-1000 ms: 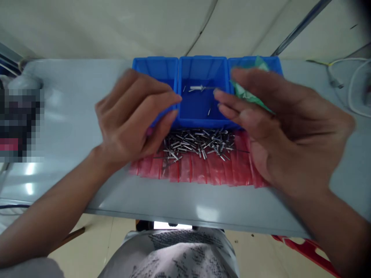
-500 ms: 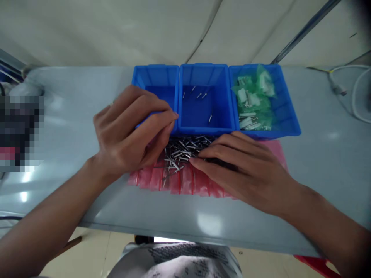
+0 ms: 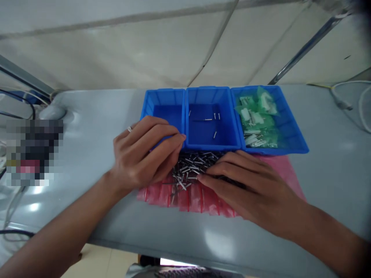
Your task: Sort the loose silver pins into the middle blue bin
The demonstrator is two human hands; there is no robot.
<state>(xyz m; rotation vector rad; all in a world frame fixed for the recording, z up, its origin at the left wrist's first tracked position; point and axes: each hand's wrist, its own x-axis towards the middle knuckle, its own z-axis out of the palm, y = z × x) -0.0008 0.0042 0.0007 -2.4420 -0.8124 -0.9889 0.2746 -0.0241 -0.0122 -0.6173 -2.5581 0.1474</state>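
Small metal screws (image 3: 191,166) lie in a loose pile on a row of overlapping pink plastic bags (image 3: 185,200). My left hand (image 3: 147,150) is above the left end of the pile, thumb and forefinger pinched by the rim of the left blue bin (image 3: 164,94). What is in that pinch, if anything, is hidden. My right hand (image 3: 252,181) rests at the right side of the pile, fingers curled and tips among the screws. Whatever its fingertips hold cannot be made out. Several loose screws lie in the middle blue bin (image 3: 208,92).
The right blue bin (image 3: 290,131) contains green plastic bags (image 3: 261,112) with white and metal parts. All three bins stand side by side behind the pile. A white cable (image 3: 348,83) lies at the table's right, and a grey wall (image 3: 116,50) rises behind.
The view has tilted upward, so the table sits lower in the picture. Inside the middle bin, one screw now lies in a different spot. Both hands stay near the pile.
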